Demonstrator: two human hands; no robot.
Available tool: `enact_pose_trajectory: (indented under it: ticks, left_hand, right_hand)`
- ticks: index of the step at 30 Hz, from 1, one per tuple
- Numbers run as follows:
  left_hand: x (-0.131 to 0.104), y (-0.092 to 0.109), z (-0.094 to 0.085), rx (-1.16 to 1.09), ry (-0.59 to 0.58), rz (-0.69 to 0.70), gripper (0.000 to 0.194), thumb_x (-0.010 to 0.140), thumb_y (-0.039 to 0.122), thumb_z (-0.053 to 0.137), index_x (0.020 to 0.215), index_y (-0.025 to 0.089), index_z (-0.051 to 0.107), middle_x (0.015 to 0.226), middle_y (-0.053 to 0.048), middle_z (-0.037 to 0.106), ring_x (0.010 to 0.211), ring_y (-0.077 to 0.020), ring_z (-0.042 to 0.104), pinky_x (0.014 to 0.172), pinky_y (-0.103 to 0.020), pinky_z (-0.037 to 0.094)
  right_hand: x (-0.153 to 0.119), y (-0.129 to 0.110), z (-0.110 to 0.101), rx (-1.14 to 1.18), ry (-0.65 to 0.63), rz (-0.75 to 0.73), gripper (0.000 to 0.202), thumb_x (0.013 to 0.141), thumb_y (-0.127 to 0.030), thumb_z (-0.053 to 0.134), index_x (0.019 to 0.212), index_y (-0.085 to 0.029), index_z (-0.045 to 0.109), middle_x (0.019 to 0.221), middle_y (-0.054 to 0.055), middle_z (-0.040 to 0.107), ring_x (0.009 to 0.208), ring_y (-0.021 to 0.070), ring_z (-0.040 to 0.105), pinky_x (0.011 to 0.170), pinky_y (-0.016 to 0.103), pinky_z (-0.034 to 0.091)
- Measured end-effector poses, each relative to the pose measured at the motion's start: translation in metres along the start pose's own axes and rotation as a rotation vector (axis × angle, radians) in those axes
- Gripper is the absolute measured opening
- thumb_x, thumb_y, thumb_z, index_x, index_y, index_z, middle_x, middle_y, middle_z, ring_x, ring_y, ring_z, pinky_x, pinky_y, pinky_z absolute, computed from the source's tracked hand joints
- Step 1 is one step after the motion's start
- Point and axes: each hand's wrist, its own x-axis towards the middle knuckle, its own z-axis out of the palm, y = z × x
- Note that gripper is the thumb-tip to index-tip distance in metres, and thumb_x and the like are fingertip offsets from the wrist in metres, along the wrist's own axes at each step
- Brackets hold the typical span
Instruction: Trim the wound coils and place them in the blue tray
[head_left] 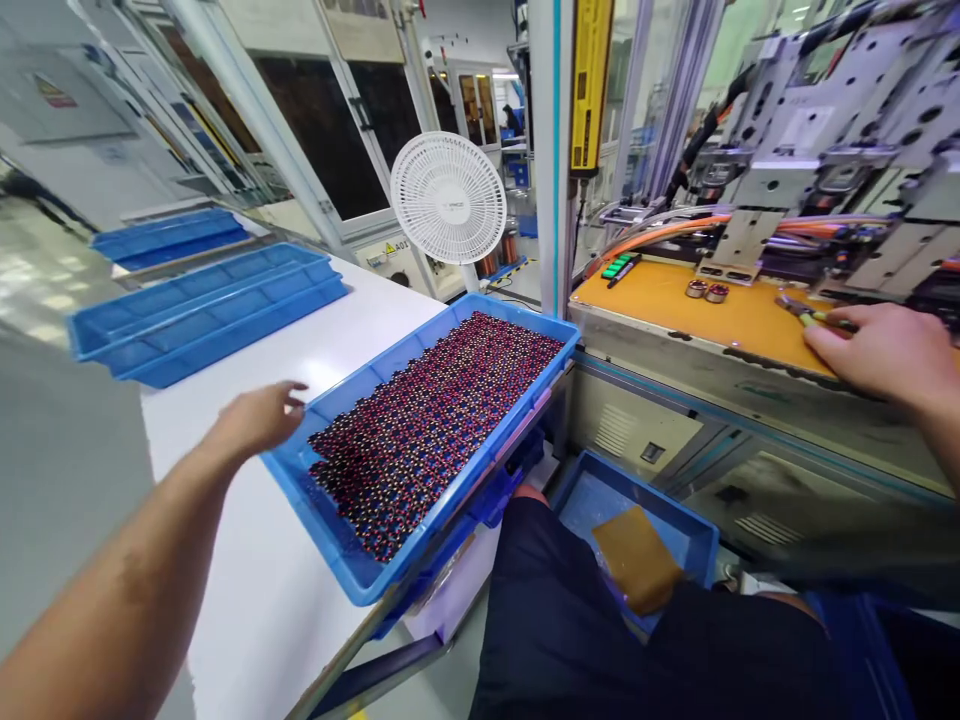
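My left hand [262, 418] is over the left rim of a blue tray [352, 575], its fingers partly bent and apart, with nothing seen in them. Many small dark parts with red and gold ends [442, 420] fill most of that tray in rows. At the right, my right hand [881, 345] is closed on the handles of pliers [810, 312], whose jaws lie over an orange work surface [660, 300]. Left of the pliers, two small round coil parts [706, 291] sit on this surface, and further left are green pieces [618, 266] beside a dark pen-like tool.
Stacked blue trays [210, 310] stand on the white table [262, 590] at the left. A white fan [450, 200] rises behind the filled tray. Machine parts [795, 150] overhang the orange surface. Below, a blue bin [637, 490] holds a brown sheet near my legs.
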Motion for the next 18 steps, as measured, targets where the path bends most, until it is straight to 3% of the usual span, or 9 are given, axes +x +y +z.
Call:
enact_pose_trajectory:
  ticks: [3, 5, 7, 10, 12, 15, 18]
  left_hand:
    - [0.021, 0.069, -0.039, -0.002, 0.058, 0.129, 0.040, 0.086, 0.025, 0.059, 0.124, 0.012, 0.063, 0.108, -0.012, 0.074, 0.101, -0.0271, 0.067, 0.098, -0.048, 0.048]
    - [0.032, 0.132, -0.054, -0.058, 0.097, 0.275, 0.046, 0.084, 0.031, 0.060, 0.128, 0.016, 0.062, 0.116, -0.010, 0.073, 0.107, -0.0277, 0.066, 0.103, -0.046, 0.044]
    - [0.036, 0.202, -0.057, -0.139, 0.108, 0.437, 0.046, 0.083, 0.033, 0.061, 0.126, 0.016, 0.064, 0.117, -0.010, 0.073, 0.108, -0.0278, 0.066, 0.103, -0.043, 0.045]
    - [0.024, 0.303, -0.043, -0.251, 0.078, 0.664, 0.040, 0.080, 0.032, 0.063, 0.117, 0.017, 0.068, 0.113, -0.010, 0.075, 0.107, -0.0278, 0.067, 0.100, -0.039, 0.047]
    - [0.010, 0.360, -0.026, -0.303, 0.058, 0.761, 0.038, 0.076, 0.030, 0.066, 0.113, 0.018, 0.069, 0.107, -0.009, 0.076, 0.104, -0.0286, 0.069, 0.097, -0.039, 0.049]
    - [-0.008, 0.421, 0.001, -0.359, 0.045, 0.811, 0.037, 0.073, 0.028, 0.069, 0.110, 0.020, 0.067, 0.099, -0.009, 0.078, 0.097, -0.0293, 0.072, 0.092, -0.038, 0.053]
    - [-0.012, 0.460, 0.019, -0.413, 0.032, 0.768, 0.043, 0.073, 0.029, 0.072, 0.114, 0.019, 0.063, 0.094, -0.010, 0.077, 0.095, -0.0311, 0.072, 0.090, -0.042, 0.054]
  right_hand:
    - [-0.008, -0.009, -0.008, -0.008, 0.004, -0.043, 0.039, 0.097, -0.030, 0.055, 0.125, -0.006, 0.067, 0.122, 0.025, 0.065, 0.110, 0.0310, 0.062, 0.077, 0.038, 0.040]
    - [-0.012, -0.009, -0.010, -0.002, -0.005, -0.073, 0.035, 0.097, -0.030, 0.053, 0.119, -0.007, 0.069, 0.117, 0.023, 0.068, 0.107, 0.0289, 0.064, 0.077, 0.036, 0.042]
    - [-0.016, -0.007, -0.011, 0.013, -0.015, -0.083, 0.034, 0.097, -0.032, 0.052, 0.112, -0.008, 0.071, 0.116, 0.020, 0.068, 0.107, 0.0272, 0.063, 0.080, 0.034, 0.045]
    - [-0.019, -0.003, -0.011, 0.061, -0.012, -0.064, 0.034, 0.099, -0.038, 0.052, 0.115, -0.012, 0.067, 0.120, 0.013, 0.066, 0.111, 0.0230, 0.061, 0.093, 0.038, 0.048]
    - [-0.021, -0.001, -0.010, 0.110, -0.006, -0.053, 0.035, 0.099, -0.042, 0.054, 0.115, -0.013, 0.065, 0.121, 0.011, 0.064, 0.113, 0.0222, 0.060, 0.098, 0.042, 0.048]
    - [-0.023, 0.002, -0.009, 0.194, 0.011, -0.047, 0.035, 0.097, -0.043, 0.057, 0.115, -0.013, 0.063, 0.123, 0.011, 0.062, 0.115, 0.0229, 0.059, 0.101, 0.045, 0.048]
    - [-0.025, 0.004, -0.010, 0.259, 0.030, -0.068, 0.032, 0.097, -0.040, 0.059, 0.115, -0.013, 0.063, 0.123, 0.010, 0.062, 0.116, 0.0233, 0.058, 0.100, 0.046, 0.049]
